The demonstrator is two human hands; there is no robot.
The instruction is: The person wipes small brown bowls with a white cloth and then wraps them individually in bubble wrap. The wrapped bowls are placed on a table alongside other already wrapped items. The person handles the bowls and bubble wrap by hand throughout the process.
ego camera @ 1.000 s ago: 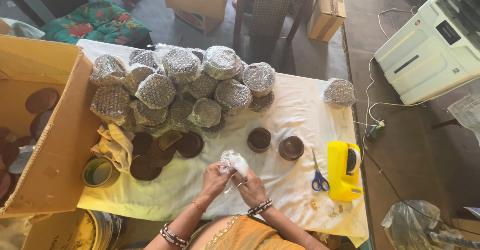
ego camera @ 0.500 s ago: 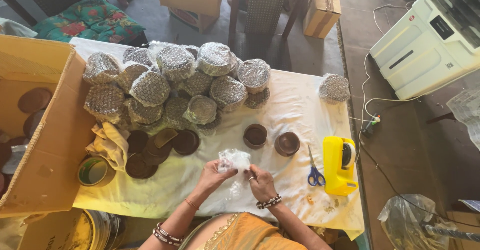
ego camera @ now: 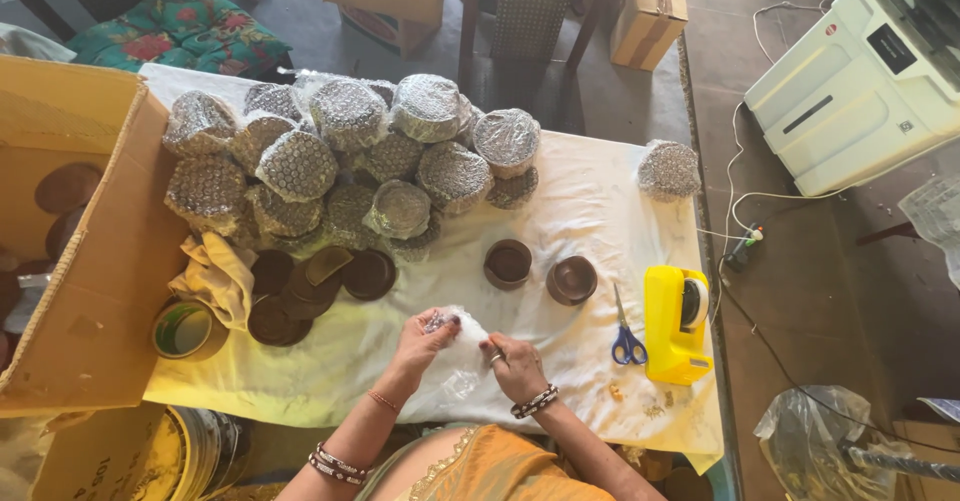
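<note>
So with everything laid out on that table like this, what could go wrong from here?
The heap of bubble-wrapped bundles is stacked high and loose, so a nudge might send one rolling off the table. The left hand and right hand grip a bubble-wrap piece close to the near edge, where it could slip. The scissors lie beside the right hand, so a careless reach may meet the blades.
</note>
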